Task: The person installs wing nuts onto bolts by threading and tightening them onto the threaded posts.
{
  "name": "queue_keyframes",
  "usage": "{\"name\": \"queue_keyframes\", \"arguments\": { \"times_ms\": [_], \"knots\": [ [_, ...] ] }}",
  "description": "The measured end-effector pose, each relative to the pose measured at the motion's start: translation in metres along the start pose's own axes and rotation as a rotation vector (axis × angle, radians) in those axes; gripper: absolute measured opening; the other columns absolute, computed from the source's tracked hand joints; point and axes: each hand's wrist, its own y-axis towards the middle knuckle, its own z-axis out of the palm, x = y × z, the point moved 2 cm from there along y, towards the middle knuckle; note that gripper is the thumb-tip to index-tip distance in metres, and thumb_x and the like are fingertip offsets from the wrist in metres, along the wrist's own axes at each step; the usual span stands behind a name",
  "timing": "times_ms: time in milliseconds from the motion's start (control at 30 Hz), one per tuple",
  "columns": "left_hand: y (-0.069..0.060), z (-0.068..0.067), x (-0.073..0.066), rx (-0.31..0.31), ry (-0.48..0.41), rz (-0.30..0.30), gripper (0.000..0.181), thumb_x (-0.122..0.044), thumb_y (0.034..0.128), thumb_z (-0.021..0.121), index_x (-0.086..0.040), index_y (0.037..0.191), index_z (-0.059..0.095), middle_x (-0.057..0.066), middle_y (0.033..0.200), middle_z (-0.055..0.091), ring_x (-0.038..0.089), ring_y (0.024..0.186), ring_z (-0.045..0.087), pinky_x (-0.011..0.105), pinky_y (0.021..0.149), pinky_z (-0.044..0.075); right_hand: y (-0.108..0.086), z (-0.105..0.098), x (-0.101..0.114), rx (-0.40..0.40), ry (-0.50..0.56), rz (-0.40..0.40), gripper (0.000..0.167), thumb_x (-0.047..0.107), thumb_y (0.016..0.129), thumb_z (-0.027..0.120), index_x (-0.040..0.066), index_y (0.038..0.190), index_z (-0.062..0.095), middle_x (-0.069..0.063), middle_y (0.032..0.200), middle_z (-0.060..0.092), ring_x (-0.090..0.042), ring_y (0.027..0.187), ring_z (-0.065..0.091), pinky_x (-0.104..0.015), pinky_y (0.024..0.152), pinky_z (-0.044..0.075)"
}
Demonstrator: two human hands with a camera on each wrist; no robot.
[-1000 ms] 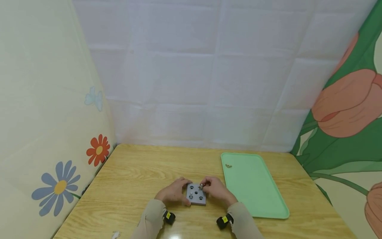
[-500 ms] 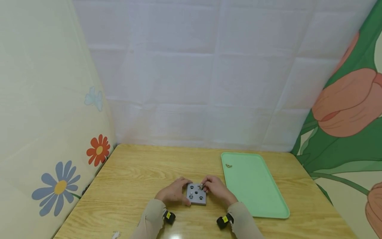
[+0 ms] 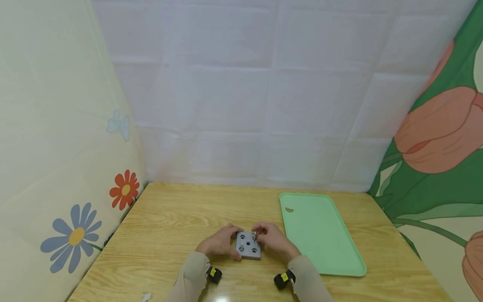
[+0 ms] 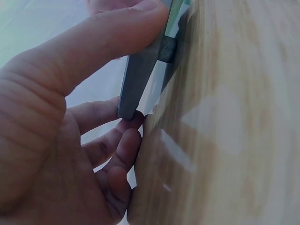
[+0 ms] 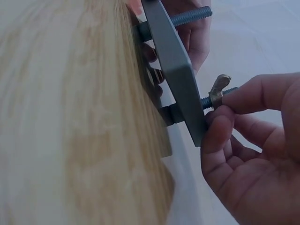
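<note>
The fingers (image 5: 258, 93) of the right hand (image 3: 274, 239) are drawn narrow, pinching a small brass-coloured metal wing nut (image 5: 218, 90) on a steel-grey threaded bolt (image 5: 206, 103). Those of the left hand (image 3: 219, 243) hold a flat, squarish grey plate (image 5: 176, 72) by its side, thumb at one corner and fingertips at another. The plate is between the hands, over the pale wood-grain counter (image 3: 181, 209), and seems propped off it by the dark bolt heads (image 5: 173, 115) underneath.

Bare thread shows between nut and plate, so the nut is not seated. If it is turned while tilted, it could cross-thread and jam; if the pinch slips, it could drop and roll. With nothing seen gripping the head below, the bolt might spin along with the nut. A loose left hold would let the plate swivel or rock on its heads. A second grey threaded bolt (image 5: 192, 16) stands in the plate with no nut visible; tipping the plate could let it slide out. Another brass-coloured wing nut (image 3: 289, 209) lies on the pale green rectangular tray (image 3: 324, 243), where a knock could shift it.

No brand can be read. The black wrist devices (image 3: 281, 282) carry yellow labels (image 3: 284, 277) whose markings, if any, are too small to make out.
</note>
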Motion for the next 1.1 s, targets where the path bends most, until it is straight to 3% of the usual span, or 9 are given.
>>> {"name": "queue_keyframes", "arguments": {
  "times_ms": [333, 567, 667, 867, 1100],
  "knots": [
    [-0.0010, 0.0000, 0.0011, -0.001, 0.003, 0.021, 0.075, -0.034, 0.0672, 0.085, -0.016, 0.132, 0.051, -0.007, 0.114, 0.047, 0.013, 0.106, 0.046, 0.037, 0.094, 0.039, -0.0034, 0.0013, 0.0016, -0.043, -0.100, -0.003, 0.011, 0.003, 0.080, 0.067, 0.009, 0.089, 0.065, 0.000, 0.078, 0.057, -0.015, 0.070, 0.051, -0.028, 0.058, 0.043],
    [-0.0021, -0.0009, -0.0003, 0.002, 0.010, 0.028, 0.075, -0.035, 0.0680, 0.085, -0.015, 0.132, 0.051, -0.005, 0.115, 0.048, 0.015, 0.107, 0.046, 0.038, 0.095, 0.039, -0.0046, 0.0020, 0.0056, -0.057, -0.140, 0.005, 0.012, 0.009, 0.081, 0.071, 0.010, 0.086, 0.060, 0.001, 0.074, 0.055, -0.014, 0.066, 0.050, -0.027, 0.055, 0.042],
    [-0.0021, -0.0014, -0.0007, -0.001, 0.004, 0.029, 0.075, -0.033, 0.0679, 0.085, -0.015, 0.132, 0.051, -0.005, 0.116, 0.048, 0.015, 0.107, 0.046, 0.039, 0.094, 0.039, -0.0043, 0.0020, 0.0054, -0.057, -0.118, 0.013, 0.010, 0.005, 0.081, 0.067, 0.009, 0.088, 0.060, -0.001, 0.075, 0.055, -0.014, 0.065, 0.050, -0.027, 0.053, 0.041],
    [-0.0006, -0.0005, 0.0029, -0.005, 0.012, 0.028, 0.075, -0.036, 0.0677, 0.085, -0.018, 0.132, 0.051, -0.007, 0.116, 0.047, 0.013, 0.107, 0.046, 0.038, 0.095, 0.039, -0.0036, 0.0023, -0.0001, -0.054, 0.050, 0.054, 0.017, -0.005, 0.086, 0.047, 0.001, 0.093, 0.061, -0.004, 0.079, 0.056, -0.015, 0.067, 0.051, -0.027, 0.054, 0.042],
    [0.0010, 0.0005, 0.0038, -0.001, 0.005, 0.030, 0.076, -0.036, 0.0676, 0.085, -0.017, 0.133, 0.051, -0.007, 0.116, 0.048, 0.013, 0.108, 0.046, 0.038, 0.096, 0.039, -0.0025, -0.0008, -0.0021, -0.036, 0.018, 0.004, 0.012, -0.002, 0.086, 0.058, 0.002, 0.097, 0.061, -0.002, 0.081, 0.057, -0.015, 0.070, 0.053, -0.028, 0.058, 0.045]
  ]
}}
